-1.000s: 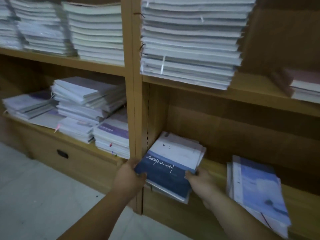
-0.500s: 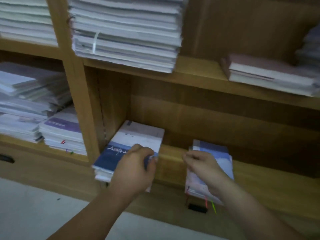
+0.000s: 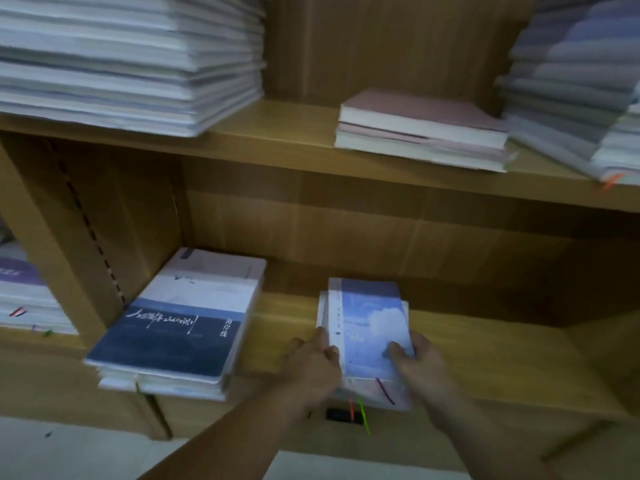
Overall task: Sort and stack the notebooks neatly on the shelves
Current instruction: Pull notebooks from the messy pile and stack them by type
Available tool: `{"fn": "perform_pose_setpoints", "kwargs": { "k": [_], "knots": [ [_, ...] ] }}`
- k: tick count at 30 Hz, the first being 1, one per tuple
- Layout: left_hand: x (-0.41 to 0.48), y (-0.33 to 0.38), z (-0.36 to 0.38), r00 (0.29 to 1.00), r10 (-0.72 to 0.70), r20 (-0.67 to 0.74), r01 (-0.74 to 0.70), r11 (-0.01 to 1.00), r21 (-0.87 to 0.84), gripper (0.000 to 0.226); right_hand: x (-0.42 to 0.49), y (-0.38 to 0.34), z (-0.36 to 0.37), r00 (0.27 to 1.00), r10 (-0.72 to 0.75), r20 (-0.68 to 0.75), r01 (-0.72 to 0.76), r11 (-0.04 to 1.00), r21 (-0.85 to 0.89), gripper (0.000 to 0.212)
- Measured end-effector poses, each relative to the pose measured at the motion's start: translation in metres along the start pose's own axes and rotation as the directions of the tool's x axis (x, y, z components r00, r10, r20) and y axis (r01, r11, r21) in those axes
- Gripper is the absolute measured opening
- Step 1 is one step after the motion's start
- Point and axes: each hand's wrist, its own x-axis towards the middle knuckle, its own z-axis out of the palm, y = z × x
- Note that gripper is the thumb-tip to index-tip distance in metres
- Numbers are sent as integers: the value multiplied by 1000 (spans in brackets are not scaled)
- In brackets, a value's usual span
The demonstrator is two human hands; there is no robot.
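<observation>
Left hand [image 3: 313,363] grips the sky-blue notebook stack [image 3: 370,317] at nine o'clock, right hand [image 3: 420,367] at three — squaring it, likely.

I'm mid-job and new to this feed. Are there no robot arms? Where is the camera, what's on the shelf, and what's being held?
No machine: these are a person's bare hands, filmed by a head-worn camera looking down at a wooden bookcase. The left hand and right hand grip a stack of light-blue notebooks by its sides, right thumb on the cover; it lies on the lower shelf. Left of it, apart, lies a dark-blue-topped stack. The shelf above bears pink books and taller piles.
</observation>
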Motion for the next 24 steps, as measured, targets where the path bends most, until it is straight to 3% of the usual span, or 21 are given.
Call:
{"fn": "perform_pose_setpoints", "kwargs": {
  "k": [3,6,10,15,18,21,24],
  "knots": [
    [-6,3,9,999,-50,12,51,982,-184,46,5,4,-15,997,62,34,-63,998,7,8],
    [-7,1,16,987,-162,-14,138,879,-457,57,4,11,-18,992,111,63,-112,994,11,11],
    [-12,15,21,993,-106,54,116,764,-635,46,-3,8,-24,976,179,120,-191,977,95,11],
    [-30,29,16,996,43,79,26,699,-715,58,-21,-10,-51,912,225,342,-282,951,128,26],
    [-53,35,6,993,90,71,-3,643,-765,46,-42,-27,-67,861,154,484,-335,889,313,32],
    [-92,45,-11,974,204,96,-56,631,-774,50,-77,-49,-85,891,-7,454,-230,854,467,44],
    [-132,50,-36,958,262,116,-85,647,-758,71,-119,-64,-91,950,-54,306,-71,921,383,45]
  ]
}}
